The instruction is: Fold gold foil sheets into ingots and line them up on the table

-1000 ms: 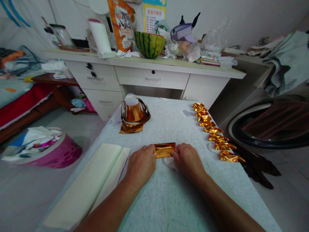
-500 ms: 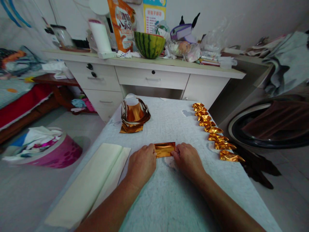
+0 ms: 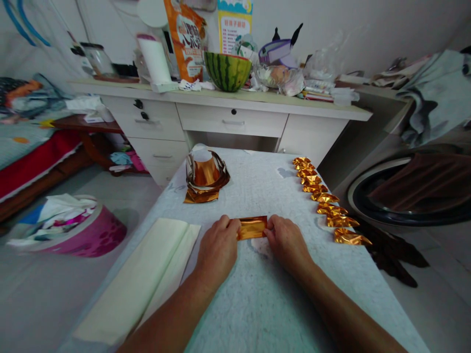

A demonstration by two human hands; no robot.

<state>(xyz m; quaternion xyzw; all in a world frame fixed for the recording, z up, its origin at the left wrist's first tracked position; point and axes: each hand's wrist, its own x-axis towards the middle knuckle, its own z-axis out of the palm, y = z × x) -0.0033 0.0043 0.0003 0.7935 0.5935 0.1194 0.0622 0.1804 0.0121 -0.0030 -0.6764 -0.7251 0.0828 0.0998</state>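
Between my hands, just over the cloth-covered table (image 3: pixel 253 186), is a small strip of shiny gold foil paper (image 3: pixel 253 228), folded into a flat rectangle. My left hand (image 3: pixel 220 242) pinches its left end, and my right hand (image 3: pixel 285 238) pinches its right end. Up the table to the left, a loose stack of gold foil sheets (image 3: pixel 206 174) curls round a white-topped cone-like shape. Along the right edge runs a row of several folded gold foil pieces (image 3: pixel 326 208) with pointed ends. Pale folded sheets of paper (image 3: pixel 136 279) lie left of my left forearm.
Behind the table stands a white cabinet (image 3: pixel 231 117) bearing half a watermelon (image 3: pixel 228 72), an orange snack bag (image 3: pixel 187 44) and a paper roll (image 3: pixel 154 59). A pink bin (image 3: pixel 99 230) is on the floor at left. A front-loading washing machine (image 3: pixel 355 184) is at right.
My left fingers have shifted slightly along the foil strip's left end, with the thumb now more on top. My right hand has barely moved. The view has tilted a little.
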